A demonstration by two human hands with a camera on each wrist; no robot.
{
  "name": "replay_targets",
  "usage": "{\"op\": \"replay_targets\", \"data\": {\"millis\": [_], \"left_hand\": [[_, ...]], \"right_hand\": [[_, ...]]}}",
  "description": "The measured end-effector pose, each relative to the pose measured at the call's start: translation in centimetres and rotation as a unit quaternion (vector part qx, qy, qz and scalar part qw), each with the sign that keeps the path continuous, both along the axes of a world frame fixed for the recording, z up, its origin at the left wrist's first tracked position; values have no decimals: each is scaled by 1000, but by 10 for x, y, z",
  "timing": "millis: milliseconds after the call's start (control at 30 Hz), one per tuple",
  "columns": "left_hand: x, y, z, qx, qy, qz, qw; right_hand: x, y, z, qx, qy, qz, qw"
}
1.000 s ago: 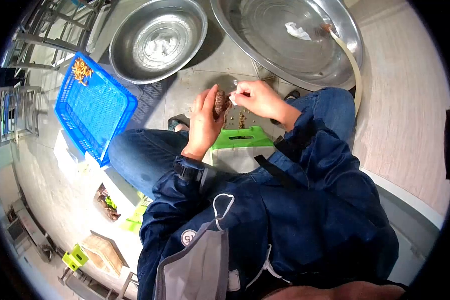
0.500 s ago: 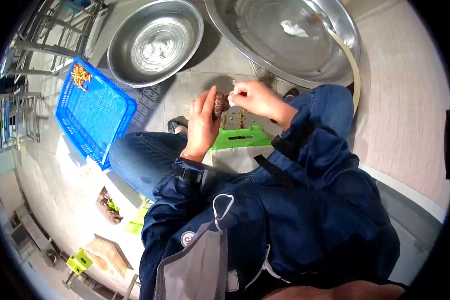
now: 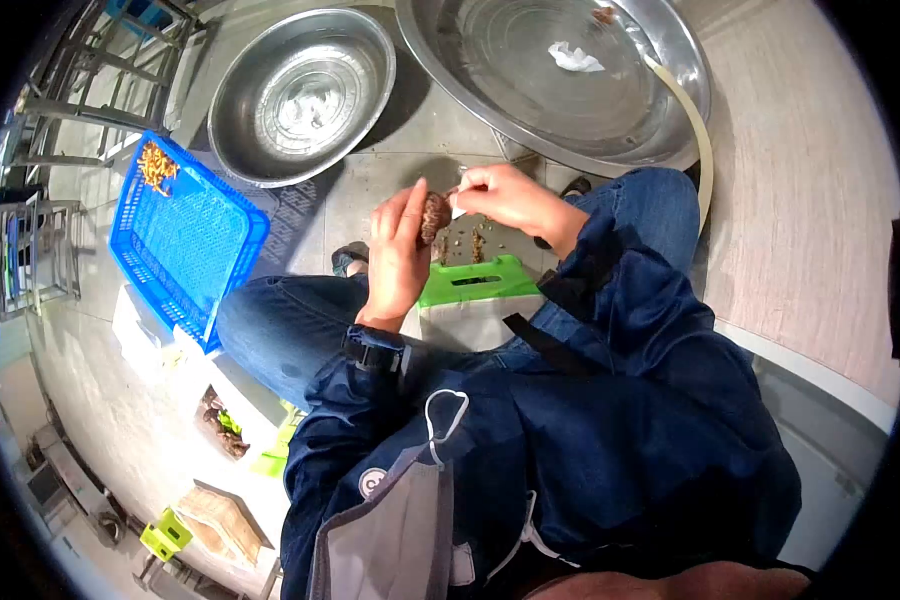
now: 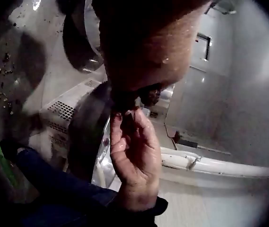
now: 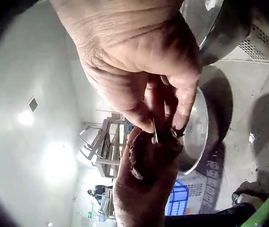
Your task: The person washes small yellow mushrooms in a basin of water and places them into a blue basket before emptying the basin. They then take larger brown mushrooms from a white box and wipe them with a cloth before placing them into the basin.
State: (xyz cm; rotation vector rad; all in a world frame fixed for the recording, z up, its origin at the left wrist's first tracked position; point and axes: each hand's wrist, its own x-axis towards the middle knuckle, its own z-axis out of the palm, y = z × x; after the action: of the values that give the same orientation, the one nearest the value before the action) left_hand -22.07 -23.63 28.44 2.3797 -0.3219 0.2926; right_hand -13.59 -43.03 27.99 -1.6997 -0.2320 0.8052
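Note:
In the head view my left hand (image 3: 395,260) grips a brown, bumpy-skinned lump (image 3: 434,218), its fingers along the outer side. My right hand (image 3: 513,202) meets it from the right, thumb and fingertips pinching a small, thin, pale blade-like piece (image 3: 457,212) against the lump's edge. From the right wrist, the thin edge of this piece (image 5: 154,131) shows between the fingertips, above the lump's dark, reddish-brown inner side (image 5: 146,156). The left wrist view shows the right hand (image 4: 136,156) with fingertips right at the lump, which the left hand mostly hides. The piece's exact kind I cannot tell.
Dark crumbs (image 3: 477,243) lie on the floor beyond a green-topped stool (image 3: 480,275) between the knees. Two metal basins (image 3: 300,100) stand ahead; the larger (image 3: 530,130) contains a hose (image 3: 685,105). At left sits a blue basket (image 3: 185,240) with orange strips (image 3: 157,168).
The head view has tilted slightly, so basins and basket sit lower in it. Both hands stay together at the lump; the lump has turned a little and less of the pale piece shows.

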Motion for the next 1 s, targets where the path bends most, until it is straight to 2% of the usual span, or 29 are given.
{"op": "replay_targets", "data": {"millis": [100,133,200,233,267,333,367,467,500,600,633,733,767,867,900,1000], "left_hand": [[1,1,1,-151,70,32,985],[3,1,3,-185,83,37,979],[0,3,-6,-327,159,21,931],[-1,3,-9,-394,197,13,898],[-1,4,-8,-470,251,11,846],[1,4,-4,-607,349,5,714],[0,3,0,-612,346,35,711],[5,9,1,-654,384,22,652],[5,11,-3,-654,381,9,654],[7,8,-2,-631,393,33,668],[6,5,1,-627,388,48,674],[5,3,-12,-543,378,1,750],[4,1,-10,-541,374,9,754],[5,5,-12,-559,374,-3,740],[5,8,-10,-509,354,-25,784],[4,7,-15,-418,290,-22,861]], "right_hand": [[4,-4,3,137,141,-68,978],[2,-3,9,144,140,-67,977],[0,0,14,158,139,-62,976],[2,0,1,146,116,-50,981],[2,0,2,128,68,-41,989],[1,1,7,92,-30,-26,995],[-1,1,14,7,-144,-6,990],[-5,4,19,51,-191,13,980],[-5,4,17,69,-215,25,974],[-13,11,14,112,-102,-18,988],[-14,13,11,104,-121,-15,987],[-15,17,8,89,-134,-20,987],[-14,16,18,40,-155,-12,987],[-2,9,5,97,-85,2,992],[4,9,0,-15,-125,43,991],[-5,7,-2,38,-216,73,973]]}}
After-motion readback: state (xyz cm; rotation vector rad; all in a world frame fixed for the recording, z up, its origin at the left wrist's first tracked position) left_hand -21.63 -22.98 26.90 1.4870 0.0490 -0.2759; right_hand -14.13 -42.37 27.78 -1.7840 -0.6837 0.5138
